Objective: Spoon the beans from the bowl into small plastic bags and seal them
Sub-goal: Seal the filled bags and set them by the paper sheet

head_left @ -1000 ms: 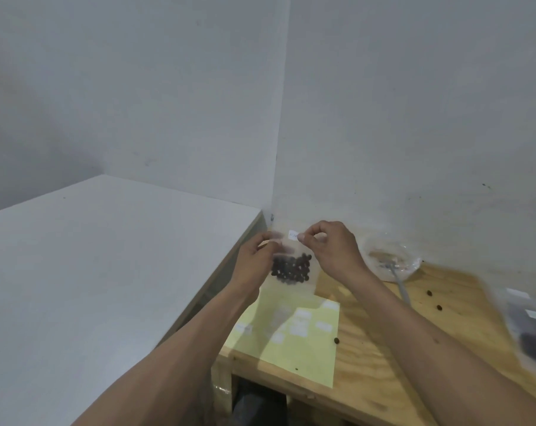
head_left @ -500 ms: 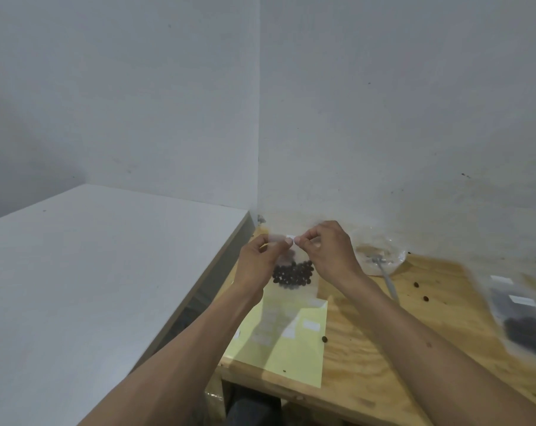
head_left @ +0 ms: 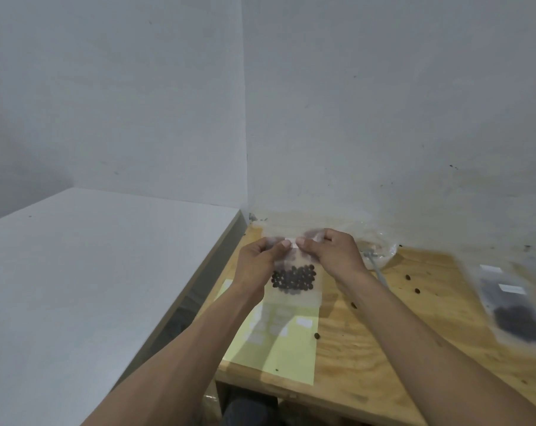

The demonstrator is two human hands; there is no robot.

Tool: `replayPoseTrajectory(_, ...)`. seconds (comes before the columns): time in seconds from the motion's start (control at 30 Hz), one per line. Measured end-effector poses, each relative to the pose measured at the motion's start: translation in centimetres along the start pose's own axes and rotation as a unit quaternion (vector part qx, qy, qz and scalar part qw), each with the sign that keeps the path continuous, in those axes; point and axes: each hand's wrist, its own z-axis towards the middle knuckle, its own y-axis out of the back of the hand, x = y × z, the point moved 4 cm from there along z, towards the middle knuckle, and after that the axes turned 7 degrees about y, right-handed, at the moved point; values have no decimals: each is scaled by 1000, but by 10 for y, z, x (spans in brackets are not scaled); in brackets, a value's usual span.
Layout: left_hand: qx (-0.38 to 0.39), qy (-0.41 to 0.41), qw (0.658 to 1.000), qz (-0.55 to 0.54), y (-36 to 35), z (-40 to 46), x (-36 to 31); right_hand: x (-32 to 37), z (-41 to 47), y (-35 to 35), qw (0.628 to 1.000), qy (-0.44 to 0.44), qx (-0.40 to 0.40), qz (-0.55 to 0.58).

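Observation:
A small clear plastic bag (head_left: 294,290) with dark beans (head_left: 293,278) in its lower part hangs upright above the wooden table (head_left: 383,348). My left hand (head_left: 257,265) and my right hand (head_left: 331,252) pinch its top strip side by side, thumbs nearly touching at the middle. Behind my right hand stands a clear bowl (head_left: 382,253), mostly hidden, with a grey spoon (head_left: 376,265) whose handle points toward me.
Filled bean bags (head_left: 512,315) lie at the table's right edge. A yellow-green sheet (head_left: 276,348) with empty bags on it lies under my hands. Loose beans (head_left: 412,284) are scattered on the wood. A white surface (head_left: 91,287) adjoins on the left; walls stand close behind.
My hands have come closer together along the bag's top strip. The view has shifted slightly, and the bag now hangs steadier and sharper.

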Motion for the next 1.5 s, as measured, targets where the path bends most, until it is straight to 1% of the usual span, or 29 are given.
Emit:
replayPoseTrajectory(0.13, 1, 9, 1000, -27, -9, 2, 1, -4, -3, 13, 999, -18, 7, 41)
replayPoseTrajectory(0.23, 5, 13, 999, -43, -16, 6, 0, -9, -12, 28, 999, -23, 5, 26)
replayPoseTrajectory(0.37, -15, 3, 999, 38, -31, 9, 2, -14, -19, 59, 996, -21, -72, 43)
replayPoseTrajectory(0.47, 16, 1, 999, 48, -50, 7, 6, -17, -20, 88, 994, -14, -110, 21)
replayPoseTrajectory(0.6, 62, -17, 994, 90, -95, 4, 14, -21, -32, 139, 986, 13, -157, -52)
replayPoseTrajectory(0.7, 109, -37, 981, 158, -143, -4, 20, -25, -46, 183, 974, 13, -194, -113)
replayPoseTrajectory(0.8, 162, -64, 950, 258, -195, -14, 30, -28, -66, 228, 956, 1, -247, -161)
replayPoseTrajectory(0.9, 201, -65, 924, 318, -243, -26, 45, -33, -87, 271, 939, -19, -282, -194)
replayPoseTrajectory(1.03, 246, -40, 901, 354, -291, -46, 69, -50, -110, 317, 926, -64, -287, -237)
replayPoseTrajectory(1.17, 270, -56, 873, 401, -321, -61, 89, -69, -125, 342, 907, -105, -286, -290)
replayPoseTrajectory(1.23, 267, -55, 872, 407, -331, -63, 96, -77, -128, 348, 903, -116, -285, -298)
replayPoseTrajectory(1.33, 267, -31, 873, 408, -339, -61, 106, -85, -127, 350, 903, -129, -264, -313)
replayPoseTrajectory(1.5, 234, -24, 880, 413, -335, -51, 111, -96, -115, 350, 898, -137, -251, -335)
